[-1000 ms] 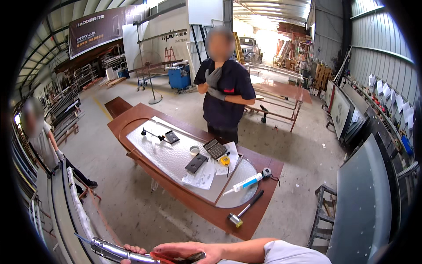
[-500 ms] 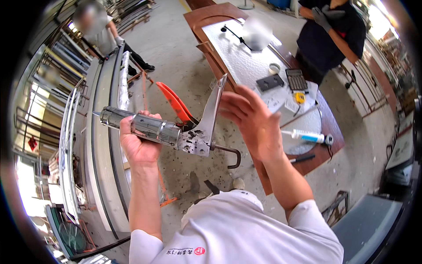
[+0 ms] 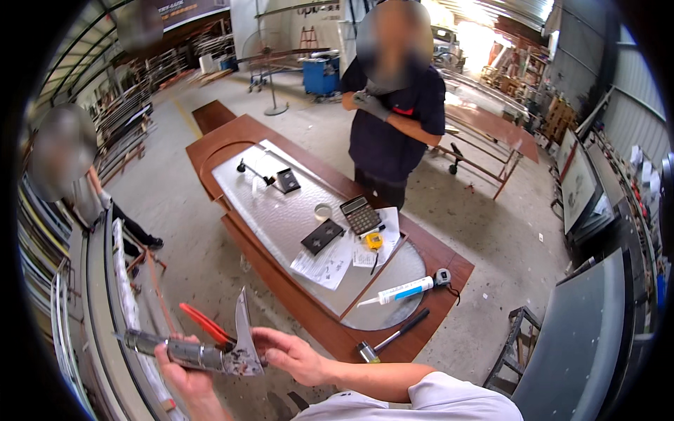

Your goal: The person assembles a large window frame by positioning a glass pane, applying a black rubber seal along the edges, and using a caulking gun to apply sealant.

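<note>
In my left hand (image 3: 188, 382) is a caulking gun (image 3: 184, 353) with a worn metal barrel, its fingers wrapped round the barrel from below. The nozzle end points left. An orange-red trigger (image 3: 203, 321) and a silver handle (image 3: 243, 326) rise from its rear. My right hand (image 3: 295, 356) is closed at that rear end, behind the handle, and covers the gun's pull rod. On the brown table ahead lie a white and blue sealant cartridge (image 3: 406, 290) and a hammer (image 3: 400, 332).
The brown panel table (image 3: 449, 265) carries a textured glass panel (image 3: 246, 193), a calculator (image 3: 360, 214), a yellow tape measure (image 3: 373, 241), black plates, papers and a tape roll (image 3: 322, 212). A co-worker (image 3: 397, 119) stands behind it with folded arms. Another person (image 3: 88, 196) is at far left, by long frames.
My view has lifted and turned toward the table. The gun sits lower and further left in it. My right hand, open and apart before, has closed at the gun's rear.
</note>
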Tool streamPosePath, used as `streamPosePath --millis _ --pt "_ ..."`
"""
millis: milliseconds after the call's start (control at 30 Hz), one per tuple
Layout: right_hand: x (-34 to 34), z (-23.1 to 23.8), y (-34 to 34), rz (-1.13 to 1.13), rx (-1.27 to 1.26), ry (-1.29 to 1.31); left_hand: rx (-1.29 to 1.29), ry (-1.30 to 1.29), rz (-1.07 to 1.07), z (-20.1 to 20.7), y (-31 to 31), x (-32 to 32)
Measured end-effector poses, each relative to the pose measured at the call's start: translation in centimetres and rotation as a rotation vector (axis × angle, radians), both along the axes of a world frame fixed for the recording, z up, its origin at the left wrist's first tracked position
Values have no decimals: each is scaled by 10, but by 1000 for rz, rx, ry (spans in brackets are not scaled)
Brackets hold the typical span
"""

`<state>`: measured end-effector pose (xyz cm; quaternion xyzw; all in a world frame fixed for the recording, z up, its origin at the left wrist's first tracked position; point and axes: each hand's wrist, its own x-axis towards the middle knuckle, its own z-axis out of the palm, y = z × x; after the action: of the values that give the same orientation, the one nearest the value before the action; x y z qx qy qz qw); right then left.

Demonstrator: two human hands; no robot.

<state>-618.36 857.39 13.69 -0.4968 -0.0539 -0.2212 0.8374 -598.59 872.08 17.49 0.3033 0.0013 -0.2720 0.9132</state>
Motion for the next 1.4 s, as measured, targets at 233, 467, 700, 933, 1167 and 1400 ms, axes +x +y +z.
streamPosePath --millis 233,467,700,933,1167,1400 --pt "-3 22 -46 145 -16 -175 115 36 -67 -22 -7 -4" --pt "44 27 -43 366 391 -139 14 158 -258 -31 -4 4" --pt "101 47 -32 418 160 -106 51 -202 -149 -27 -6 28" --pt "174 83 16 337 -156 -122 226 -376 -185 -78 24 134" --pt "262 65 42 268 -479 -238 -95 -336 -326 -51 44 210" --pt "426 74 73 558 -603 -396 133 0 66 -80 178 309"
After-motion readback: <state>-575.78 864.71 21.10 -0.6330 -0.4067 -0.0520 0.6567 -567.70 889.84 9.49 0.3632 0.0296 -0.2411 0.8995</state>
